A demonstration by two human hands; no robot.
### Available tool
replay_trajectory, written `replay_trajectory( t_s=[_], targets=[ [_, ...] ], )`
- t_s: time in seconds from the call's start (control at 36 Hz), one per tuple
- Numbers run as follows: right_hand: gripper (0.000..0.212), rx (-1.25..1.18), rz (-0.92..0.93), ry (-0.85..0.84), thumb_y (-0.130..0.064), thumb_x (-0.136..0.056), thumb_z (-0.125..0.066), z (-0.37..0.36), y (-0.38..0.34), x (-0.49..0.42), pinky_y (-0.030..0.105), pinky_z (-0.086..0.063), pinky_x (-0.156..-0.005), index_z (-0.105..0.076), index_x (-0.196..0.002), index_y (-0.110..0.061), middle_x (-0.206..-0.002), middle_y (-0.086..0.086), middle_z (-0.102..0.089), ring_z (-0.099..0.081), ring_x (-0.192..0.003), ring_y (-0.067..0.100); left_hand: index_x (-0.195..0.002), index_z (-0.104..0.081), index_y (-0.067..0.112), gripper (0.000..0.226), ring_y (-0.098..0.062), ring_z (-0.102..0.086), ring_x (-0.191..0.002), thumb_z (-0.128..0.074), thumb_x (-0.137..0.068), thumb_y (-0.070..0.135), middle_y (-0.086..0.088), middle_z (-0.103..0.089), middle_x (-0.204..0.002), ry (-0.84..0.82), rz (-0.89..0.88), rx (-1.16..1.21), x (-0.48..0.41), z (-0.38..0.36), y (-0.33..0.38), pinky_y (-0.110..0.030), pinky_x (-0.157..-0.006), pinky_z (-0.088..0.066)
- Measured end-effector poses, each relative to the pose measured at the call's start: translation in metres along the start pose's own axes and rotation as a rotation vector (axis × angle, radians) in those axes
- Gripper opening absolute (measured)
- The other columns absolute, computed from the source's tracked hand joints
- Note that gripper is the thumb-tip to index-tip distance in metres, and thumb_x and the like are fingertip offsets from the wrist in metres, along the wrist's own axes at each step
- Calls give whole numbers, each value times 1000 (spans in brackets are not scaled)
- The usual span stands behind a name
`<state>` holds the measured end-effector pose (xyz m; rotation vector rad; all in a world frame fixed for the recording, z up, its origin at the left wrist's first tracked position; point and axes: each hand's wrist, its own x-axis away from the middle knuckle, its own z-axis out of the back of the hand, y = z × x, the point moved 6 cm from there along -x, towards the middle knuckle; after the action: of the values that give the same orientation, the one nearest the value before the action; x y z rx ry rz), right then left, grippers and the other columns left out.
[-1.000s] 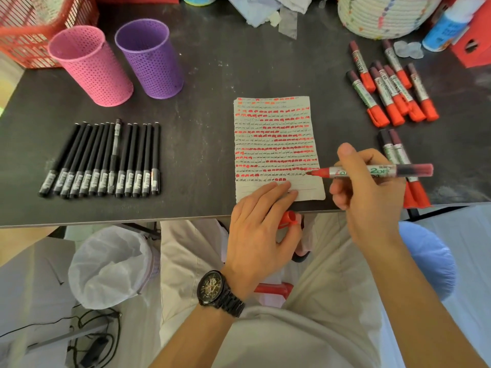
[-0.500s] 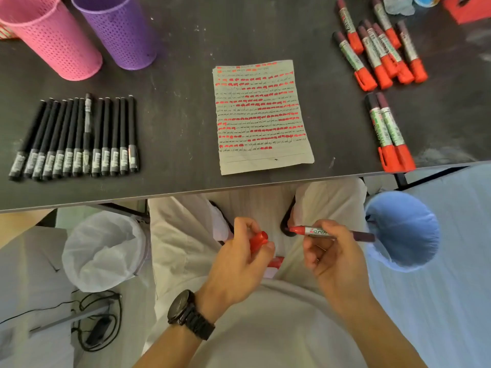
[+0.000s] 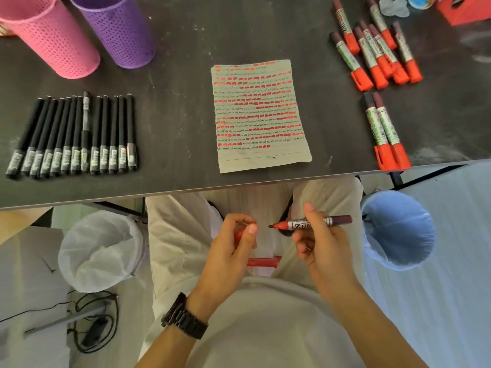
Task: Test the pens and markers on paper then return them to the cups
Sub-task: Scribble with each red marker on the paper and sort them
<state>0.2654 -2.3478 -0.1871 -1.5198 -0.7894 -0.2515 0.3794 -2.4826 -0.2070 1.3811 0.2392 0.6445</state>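
Observation:
Over my lap, below the table edge, my right hand (image 3: 320, 243) holds an uncapped red marker (image 3: 313, 223) level, its tip pointing left. My left hand (image 3: 231, 248) grips the marker's red cap (image 3: 238, 235), a short gap from the tip. The lined paper (image 3: 261, 115), full of red and black test strokes, lies on the dark table (image 3: 180, 107). A row of several black pens (image 3: 77, 136) lies at the left. Capped red markers lie at the right, several in a far group (image 3: 377, 51) and two near the edge (image 3: 385, 134). A pink cup (image 3: 50, 35) and a purple cup (image 3: 117, 27) stand at the back left.
A white-lined bin (image 3: 98, 251) stands under the table at the left and a blue one (image 3: 398, 229) at the right. Cables (image 3: 93, 322) lie on the floor. A red box (image 3: 462, 9) sits at the back right corner. A red object (image 3: 263, 261) shows between my legs.
Both hands have left the paper and come down over my lap. The marker tip and the cap now face each other, slightly closer than half a second ago.

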Motion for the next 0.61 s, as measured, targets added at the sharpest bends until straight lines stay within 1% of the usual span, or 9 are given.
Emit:
replay_trajectory(
  t_s=[0.06, 0.11, 0.25, 0.31, 0.36, 0.44, 0.5, 0.53, 0.61],
  targets=[
    [41, 21, 18, 8, -60, -76, -70, -1, 0, 0, 20, -42, -42, -73, -59, -23, -60, 7, -65, -53, -45, 10, -109, -55, 30, 26, -13, -66, -84, -49, -96, 52, 12, -65, -88, 16, -27, -59, 2, 1, 2, -21, -72, -52],
    [42, 26, 24, 17, -61, -75, -70, 0, 0, 0, 20, -42, -42, -73, -61, -22, -59, 7, -65, -53, -45, 11, -110, -53, 35, 27, -10, -66, -84, -48, -95, 57, 16, -65, -90, 12, -46, -87, 3, 0, 5, -15, -69, -50],
    [50, 46, 32, 35, -61, -71, -71, -1, 4, -2, 21, -43, -41, -72, -69, -12, -59, 9, -65, -54, -45, 11, -112, -47, 45, 22, -3, -59, -73, -45, -97, 60, 23, -60, -89, -6, -120, -155, 5, -2, 10, -8, -61, -41],
    [51, 77, 45, 25, -61, -73, -70, -2, 5, -2, 22, -44, -41, -72, -70, -10, -59, 10, -65, -54, -44, 12, -112, -46, 47, 22, -5, -57, -69, -44, -96, 62, 22, -59, -85, -17, -126, -186, 5, -3, 11, -9, -59, -39],
    [48, 121, 61, 7, -58, -79, -70, -4, 5, -1, 22, -44, -41, -70, -71, -10, -59, 11, -66, -55, -45, 14, -112, -46, 46, 22, -3, -58, -71, -43, -96, 62, 23, -59, -87, -42, -130, -221, 4, -5, 13, -8, -61, -39],
    [45, 169, 74, -25, -56, -83, -70, -8, 6, -1, 22, -44, -41, -69, -69, -13, -60, 13, -67, -56, -45, 16, -113, -46, 41, 22, 8, -62, -81, -43, -97, 56, 26, -59, -94, -97, -157, -295, 4, -11, 19, -4, -65, -39],
    [41, 181, 73, -33, -54, -84, -70, -9, 8, -2, 22, -43, -41, -68, -61, -21, -58, 12, -66, -55, -44, 16, -112, -45, 38, 23, 19, -59, -78, -40, -98, 55, 29, -56, -95, -120, -183, -355, 4, -14, 22, -2, -63, -39],
    [41, 187, 72, -38, -53, -86, -70, -9, 9, -2, 22, -43, -42, -67, -59, -23, -58, 11, -65, -55, -45, 15, -112, -44, 37, 24, 19, -58, -78, -38, -98, 56, 29, -55, -94, -123, -190, -388, 5, -15, 23, -2, -62, -39],
    [41, 189, 59, -70, -55, -84, -71, -11, 11, -3, 23, -43, -42, -66, -56, -25, -57, 10, -64, -54, -45, 15, -114, -42, 38, 28, 4, -60, -81, -36, -97, 59, 19, -60, -100, -120, -177, -422, 5, -14, 22, -12, -64, -45]
  ],
)
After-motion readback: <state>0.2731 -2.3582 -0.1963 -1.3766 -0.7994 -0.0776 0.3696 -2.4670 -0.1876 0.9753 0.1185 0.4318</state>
